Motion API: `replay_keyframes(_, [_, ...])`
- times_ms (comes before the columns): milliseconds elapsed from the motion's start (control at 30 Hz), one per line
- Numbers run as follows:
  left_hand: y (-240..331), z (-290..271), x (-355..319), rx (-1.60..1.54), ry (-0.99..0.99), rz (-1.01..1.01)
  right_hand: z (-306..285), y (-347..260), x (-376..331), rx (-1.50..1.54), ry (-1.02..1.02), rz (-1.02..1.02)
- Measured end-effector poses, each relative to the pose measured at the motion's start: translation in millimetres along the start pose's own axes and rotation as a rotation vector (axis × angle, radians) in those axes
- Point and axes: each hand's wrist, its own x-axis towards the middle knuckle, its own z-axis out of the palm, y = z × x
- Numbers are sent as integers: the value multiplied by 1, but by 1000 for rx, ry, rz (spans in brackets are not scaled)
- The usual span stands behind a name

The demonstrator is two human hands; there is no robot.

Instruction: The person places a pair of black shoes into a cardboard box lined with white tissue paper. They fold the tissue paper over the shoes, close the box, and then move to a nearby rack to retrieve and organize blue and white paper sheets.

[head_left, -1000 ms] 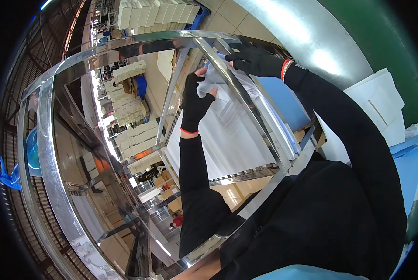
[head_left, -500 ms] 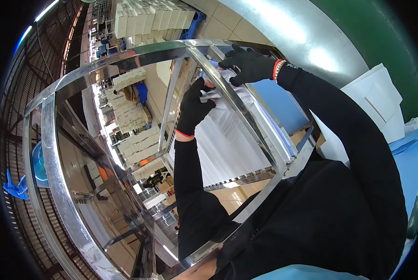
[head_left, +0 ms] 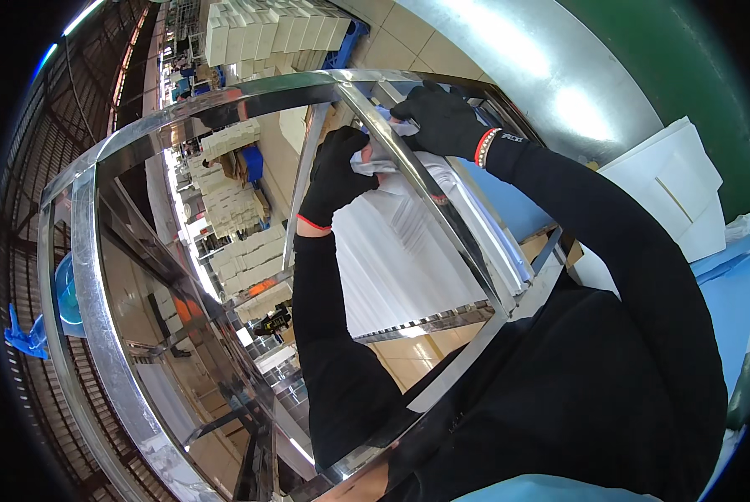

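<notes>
A stack of thin white sheets, seemingly paper, lies inside a shiny metal rack, fanned in several layers. My left hand, in a black glove with bare fingertips, is closed on the lifted, crumpled far edge of the sheets. Across a slanting metal bar from it, my right hand, also black-gloved, bends its fingers down onto the same far edge. The bar and the glove hide part of the right fingers. Bluish sheets show along the stack's right side.
Metal rack rails surround my arms on the left. To the right are a steel surface, loose white sheets and light-blue material. Beyond the rack, stacks of pale boxes stand on the tiled floor.
My left hand has moved slightly left and up, drawing the sheets' edge with it. My right hand has shifted a little left, its fingers more bent.
</notes>
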Motion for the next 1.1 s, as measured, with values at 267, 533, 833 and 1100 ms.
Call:
replay_keyframes(267, [31,16,-7,62,296,1,1,10,12,69,-24,-51])
replay_keyframes(533, [40,22,-14,49,256,23,-8,-2,3,-63,101,-90])
replay_keyframes(833, [15,40,-17,-101,219,-235,8,7,8,136,479,-201])
replay_keyframes(1100, [34,36,-8,53,428,-115,9,14,10,33,236,-385])
